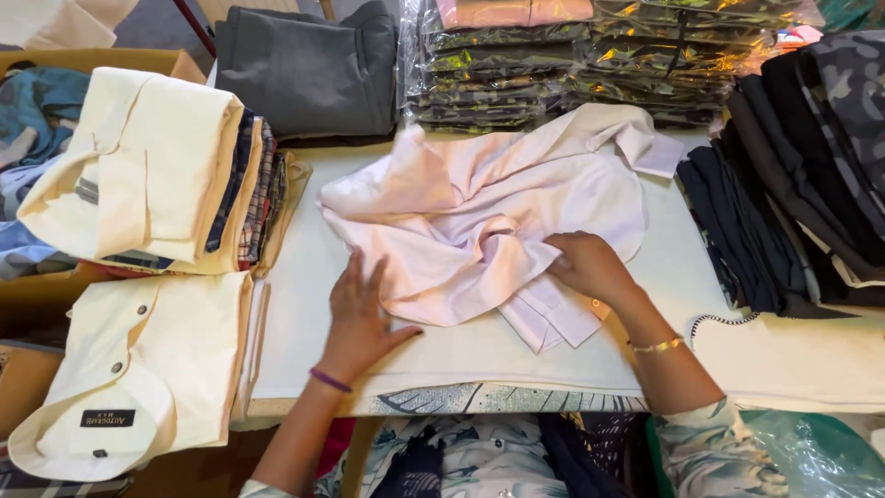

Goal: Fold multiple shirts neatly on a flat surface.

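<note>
- White cloth covers the tabletop (461, 355), and a leaf-patterned sheet shows along its near edge.
- Clothing crowds every side: cream folded shirts (138, 175) stacked at the left edge, a grey folded garment (309, 69) at the far edge, shirts in shiny plastic packets (572, 69) piled beside it, and dark folded clothes (784, 184) along the right edge.
- A pale pink shirt (479, 207) lies crumpled in the middle of the tabletop, its long axis running from the near left towards the far right corner, with the collar end pointing far right.
- The left hand (359, 309) lies flat and open, fingers spread, pressing the shirt's near left edge; a purple band sits on that wrist.
- The right hand (585, 263) is curled, pinching a bunched fold near the shirt's button strip; a gold bracelet (656, 346) circles its wrist.
</note>
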